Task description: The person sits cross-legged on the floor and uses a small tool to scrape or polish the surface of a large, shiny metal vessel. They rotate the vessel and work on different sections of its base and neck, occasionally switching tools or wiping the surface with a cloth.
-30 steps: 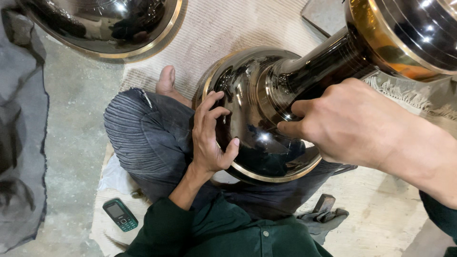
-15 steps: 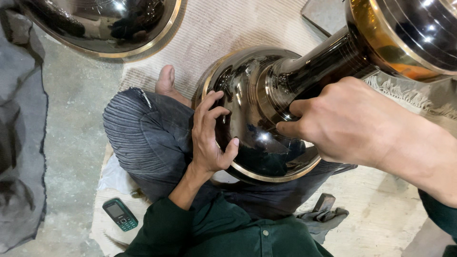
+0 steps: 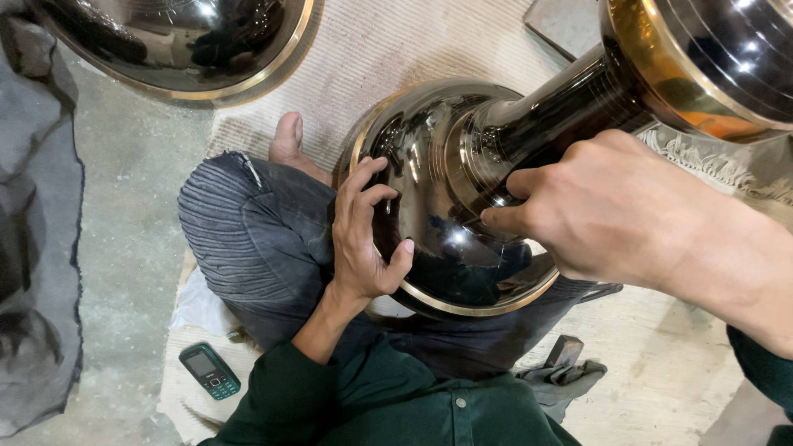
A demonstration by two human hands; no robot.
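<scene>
A large shiny dark metal vessel [image 3: 450,206] with brass-coloured rims rests on my lap, its bulb-shaped base toward me and its narrow neck running up to the right. My left hand [image 3: 363,235] is spread against the left side of the base, fingers apart, thumb on the brass rim. My right hand [image 3: 611,206] is closed near the joint where the neck meets the base, fingertips pressed to the metal; whether it holds a small tool is hidden.
Another polished metal bowl [image 3: 190,45] lies at the top left. A small green phone [image 3: 210,371] sits on the floor at lower left. Grey cloth [image 3: 37,248] covers the left edge. A woven mat [image 3: 396,49] lies under the work. A rag [image 3: 566,372] sits by my knee.
</scene>
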